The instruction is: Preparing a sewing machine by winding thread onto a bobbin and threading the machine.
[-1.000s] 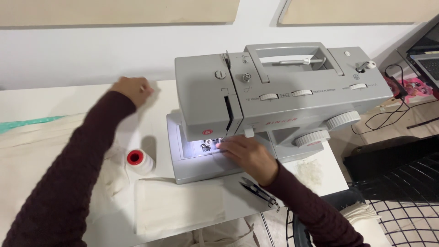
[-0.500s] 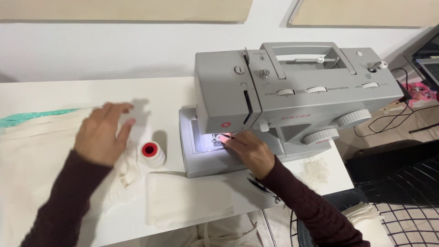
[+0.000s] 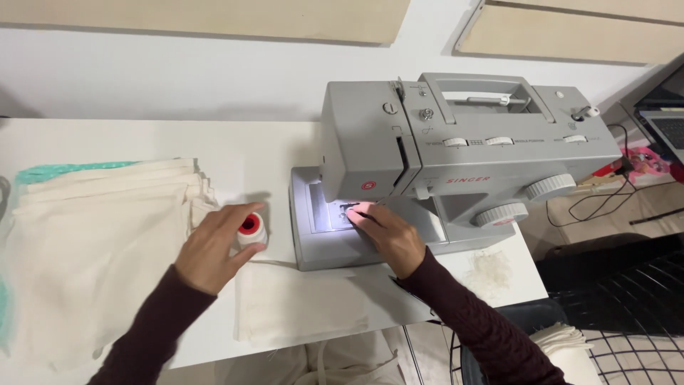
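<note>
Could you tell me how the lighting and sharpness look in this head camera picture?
Head view: the sewing machine lamp throws a bright, nearly washed-out patch on its bed, lighting the right hand fingertips; the left hand by the thread spool casts a soft shadow on the table; the picture is mostly sharp, edges slightly bowed.
</note>
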